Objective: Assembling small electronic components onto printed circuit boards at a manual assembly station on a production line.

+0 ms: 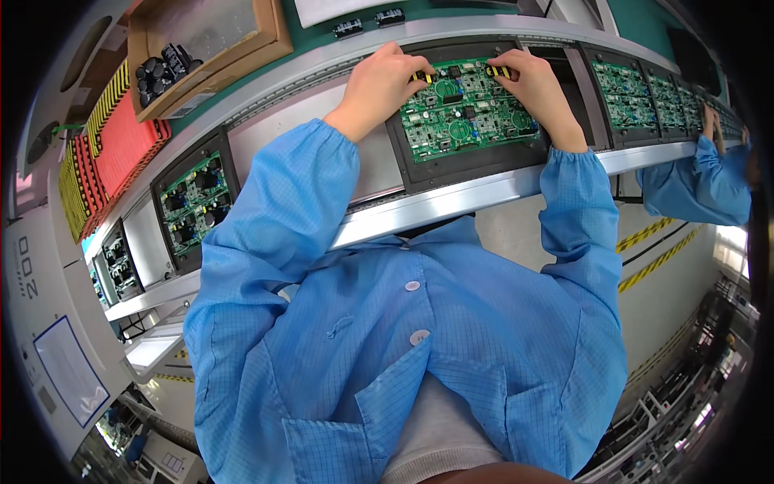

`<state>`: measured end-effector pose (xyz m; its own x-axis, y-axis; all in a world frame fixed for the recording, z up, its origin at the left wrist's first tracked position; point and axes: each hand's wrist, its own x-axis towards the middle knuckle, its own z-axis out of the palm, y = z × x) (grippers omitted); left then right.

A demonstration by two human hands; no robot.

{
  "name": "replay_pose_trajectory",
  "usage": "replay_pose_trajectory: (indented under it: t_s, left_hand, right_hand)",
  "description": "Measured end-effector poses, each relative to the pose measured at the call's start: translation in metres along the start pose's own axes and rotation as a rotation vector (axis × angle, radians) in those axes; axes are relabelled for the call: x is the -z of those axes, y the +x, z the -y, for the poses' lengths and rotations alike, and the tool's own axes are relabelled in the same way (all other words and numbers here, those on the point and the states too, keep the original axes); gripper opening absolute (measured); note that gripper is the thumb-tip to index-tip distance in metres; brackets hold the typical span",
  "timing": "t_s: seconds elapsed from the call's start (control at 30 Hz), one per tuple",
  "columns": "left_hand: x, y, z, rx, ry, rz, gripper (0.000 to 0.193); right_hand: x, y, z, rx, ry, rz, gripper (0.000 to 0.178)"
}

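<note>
A green circuit board (476, 121) sits in a black carrier frame (476, 165) on the conveyor in front of me. My left hand (380, 85) is at its far left corner, fingertips closed on a small yellow-and-black component (422, 77). At the far right part of the board, my right hand (534, 85) pinches a similar yellow-and-black component (499, 72). Both parts are at the board's surface; whether their pins are seated is hidden by the fingers and too small to tell.
More framed boards (629, 101) stand to the right, another populated board (193, 198) to the left. A cardboard box (270, 28) holds black capacitors (161, 73). Two capacitors (348, 29) lie beyond the metal rail (451, 210). Red trays (129, 137) are at left; a co-worker's blue sleeve (701, 181) is at right.
</note>
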<state>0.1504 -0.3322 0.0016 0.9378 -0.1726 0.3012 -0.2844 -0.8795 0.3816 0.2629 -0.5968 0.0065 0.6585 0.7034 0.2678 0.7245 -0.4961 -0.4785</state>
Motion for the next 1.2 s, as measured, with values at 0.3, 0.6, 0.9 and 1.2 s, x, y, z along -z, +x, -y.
replay_pose_trajectory:
  t_s: [0.3,0.6,0.9,1.2]
  left_hand:
    - [-0.012,-0.001,0.002,-0.090,0.063,-0.035,0.023]
    - [0.019,-0.024,-0.029,0.078,-0.454,0.059,0.015]
    - [0.003,-0.028,-0.033,-0.040,-0.437,0.127,0.021]
    - [-0.013,-0.031,-0.031,-0.170,-0.292,0.112,0.020]
  right_hand:
    - [0.018,-0.017,0.002,-0.050,0.049,-0.046,0.034]
    - [0.020,-0.057,0.019,-0.099,0.175,0.103,0.040]
    - [0.011,-0.059,0.021,-0.057,0.041,0.025,0.034]
    - [0.008,-0.061,0.023,0.023,-0.004,0.005,0.032]
